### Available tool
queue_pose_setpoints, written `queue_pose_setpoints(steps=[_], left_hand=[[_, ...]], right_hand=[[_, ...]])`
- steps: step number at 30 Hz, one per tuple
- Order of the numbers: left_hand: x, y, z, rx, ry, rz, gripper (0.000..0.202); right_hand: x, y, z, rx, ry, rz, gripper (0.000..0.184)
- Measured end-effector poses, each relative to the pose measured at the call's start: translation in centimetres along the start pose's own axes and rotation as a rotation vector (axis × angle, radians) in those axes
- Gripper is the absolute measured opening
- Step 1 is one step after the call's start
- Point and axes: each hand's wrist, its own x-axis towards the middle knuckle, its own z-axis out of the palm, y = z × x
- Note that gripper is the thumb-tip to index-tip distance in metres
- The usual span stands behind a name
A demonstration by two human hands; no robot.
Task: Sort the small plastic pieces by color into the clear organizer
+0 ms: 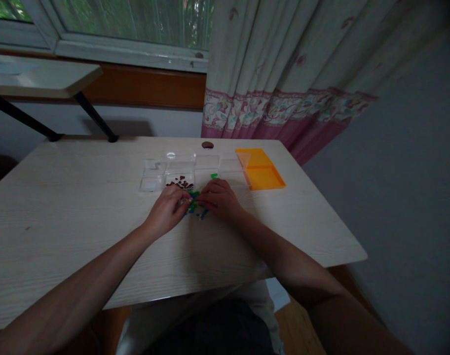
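Observation:
My left hand [168, 207] and my right hand [219, 198] rest side by side on a pale wooden table [80, 222], fingers curled down onto a small heap of green, blue and yellow beads [196, 208]. Both hands pinch into the heap; what sits between the fingertips is too small to make out. Just beyond the hands lies a clear compartment box [180, 170]. One compartment holds dark brown beads [180, 184], and another holds a single green bead [213, 175].
An orange lid [264, 172] lies open to the right of the clear box. A round cable hole [207, 145] is near the table's far edge. A curtain [284, 74] hangs behind, with a window and a second table [36, 76] at the left.

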Motion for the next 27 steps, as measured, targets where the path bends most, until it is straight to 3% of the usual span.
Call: queue_pose_setpoints(steps=[5,9,14,27], left_hand=[[0.0,0.0,0.0,-0.006,0.003,-0.015,0.024],[-0.1,-0.3,0.0,-0.007,0.013,-0.025,0.023],[-0.2,-0.6,0.1,-0.012,0.015,-0.038,0.017],[-0.2,-0.3,-0.1,-0.039,0.035,-0.025,0.014]], right_hand=[[-0.1,0.5,0.0,0.016,0.078,0.028,0.014],[-0.2,1.7,-0.6,-0.042,0.274,0.25,0.014],[-0.3,3.3,-1.4,-0.153,0.366,0.483,0.019],[-0.6,3.6,-0.8,-0.203,0.351,0.522,0.032]])
